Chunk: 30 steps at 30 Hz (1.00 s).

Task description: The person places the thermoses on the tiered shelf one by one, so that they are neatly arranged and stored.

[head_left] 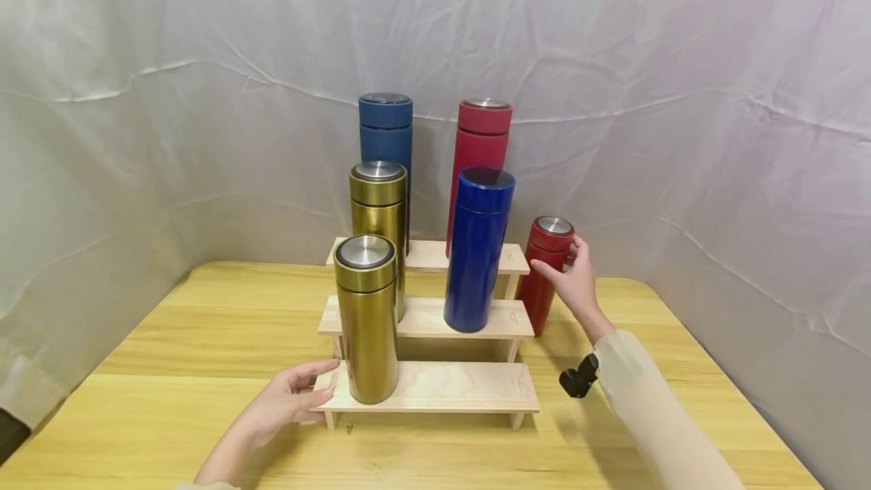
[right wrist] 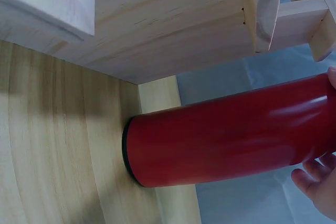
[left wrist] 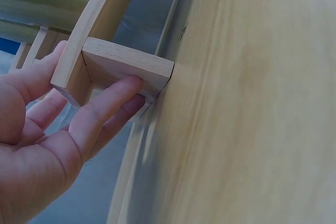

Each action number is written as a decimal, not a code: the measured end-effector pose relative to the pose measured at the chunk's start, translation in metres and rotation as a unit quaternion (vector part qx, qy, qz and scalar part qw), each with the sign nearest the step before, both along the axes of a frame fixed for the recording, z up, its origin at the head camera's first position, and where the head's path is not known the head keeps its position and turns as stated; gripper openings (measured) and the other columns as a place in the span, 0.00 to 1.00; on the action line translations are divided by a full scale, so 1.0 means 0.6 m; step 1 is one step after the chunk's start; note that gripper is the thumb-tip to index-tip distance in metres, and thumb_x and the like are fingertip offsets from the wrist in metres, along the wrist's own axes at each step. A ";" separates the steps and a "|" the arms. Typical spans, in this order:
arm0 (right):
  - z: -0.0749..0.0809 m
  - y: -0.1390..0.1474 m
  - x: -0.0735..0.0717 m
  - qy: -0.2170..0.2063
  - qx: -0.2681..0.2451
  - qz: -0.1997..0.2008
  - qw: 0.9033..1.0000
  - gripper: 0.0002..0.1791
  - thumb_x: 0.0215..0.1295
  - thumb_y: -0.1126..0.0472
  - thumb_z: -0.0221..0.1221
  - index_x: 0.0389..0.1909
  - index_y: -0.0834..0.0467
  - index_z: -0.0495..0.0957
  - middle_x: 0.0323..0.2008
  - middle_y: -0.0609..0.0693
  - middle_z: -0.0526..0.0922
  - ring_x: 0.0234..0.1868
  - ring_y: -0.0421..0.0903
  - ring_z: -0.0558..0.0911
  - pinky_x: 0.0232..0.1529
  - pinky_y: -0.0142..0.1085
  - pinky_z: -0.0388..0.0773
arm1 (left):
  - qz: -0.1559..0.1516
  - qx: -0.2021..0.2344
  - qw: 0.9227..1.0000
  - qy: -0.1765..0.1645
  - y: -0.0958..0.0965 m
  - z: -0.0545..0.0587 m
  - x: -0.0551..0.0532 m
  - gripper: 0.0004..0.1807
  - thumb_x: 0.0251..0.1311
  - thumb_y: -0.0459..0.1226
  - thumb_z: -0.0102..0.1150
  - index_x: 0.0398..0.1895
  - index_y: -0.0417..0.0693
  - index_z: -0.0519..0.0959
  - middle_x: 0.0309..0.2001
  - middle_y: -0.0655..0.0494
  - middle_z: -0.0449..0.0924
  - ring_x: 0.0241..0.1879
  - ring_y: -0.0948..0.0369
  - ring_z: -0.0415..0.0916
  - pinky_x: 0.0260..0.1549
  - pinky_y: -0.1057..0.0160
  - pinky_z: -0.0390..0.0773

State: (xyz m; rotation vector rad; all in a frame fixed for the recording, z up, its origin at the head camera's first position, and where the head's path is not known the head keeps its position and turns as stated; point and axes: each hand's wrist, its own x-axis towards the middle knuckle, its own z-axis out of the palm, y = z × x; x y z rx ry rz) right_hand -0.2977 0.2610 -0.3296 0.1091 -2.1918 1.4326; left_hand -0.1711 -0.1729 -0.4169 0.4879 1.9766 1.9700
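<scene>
My left hand [head_left: 279,401] grips the left end of the lowest step of a three-step wooden display stand [head_left: 469,384]. In the left wrist view, thumb and fingers go around the board's end, with fingertips against the support leg [left wrist: 126,64]. On the stand's right side, my right hand [head_left: 577,286] holds a red thermos flask [head_left: 536,297] near its lid, thumb in front and fingers behind. The red flask's black-rimmed base is close over the tabletop in the right wrist view. A gold flask [head_left: 369,339] stands at the left of the lowest step.
On the middle step stand another gold flask [head_left: 378,195] and a glossy blue one [head_left: 479,255]. A matte blue flask [head_left: 385,138] and a pinkish-red flask [head_left: 481,146] occupy the top step. Grey cloth [head_left: 612,157] hangs behind the wooden table [head_left: 204,339].
</scene>
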 end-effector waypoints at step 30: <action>0.010 0.005 0.026 0.068 0.014 -0.085 0.994 0.38 0.41 0.60 0.71 0.56 0.64 0.67 0.43 0.61 0.77 0.42 0.52 0.76 0.44 0.44 0.76 | 0.010 -0.021 1.000 0.000 0.003 0.009 0.002 0.33 0.58 0.35 0.55 0.61 0.26 0.54 0.58 0.25 0.52 0.46 0.53 0.69 0.43 0.50 0.76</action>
